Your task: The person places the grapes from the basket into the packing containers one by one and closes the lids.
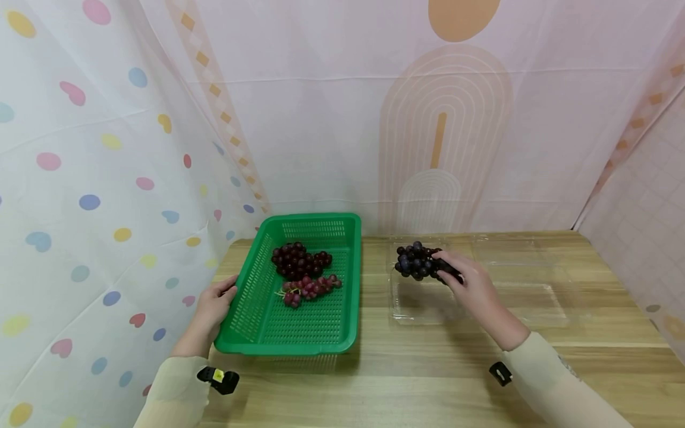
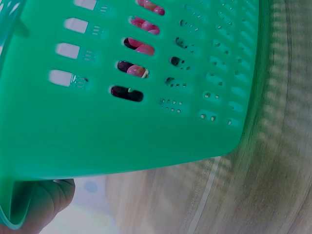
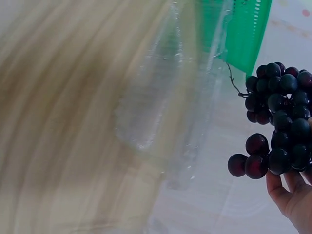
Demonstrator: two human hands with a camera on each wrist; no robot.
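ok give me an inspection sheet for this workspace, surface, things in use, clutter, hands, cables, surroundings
Surface: wood-grain table
Things in use: green basket with a dark red grape bunch and a lighter red grape bunch inside; clear plastic container, open; blackish grape bunch, held above the container
Clutter: nothing seen
Left hand: grips the basket's left rim
Right hand: holds the blackish bunch
Cables: nothing seen
Surroundings: dotted sheet on the left, arch-patterned sheet behind the table
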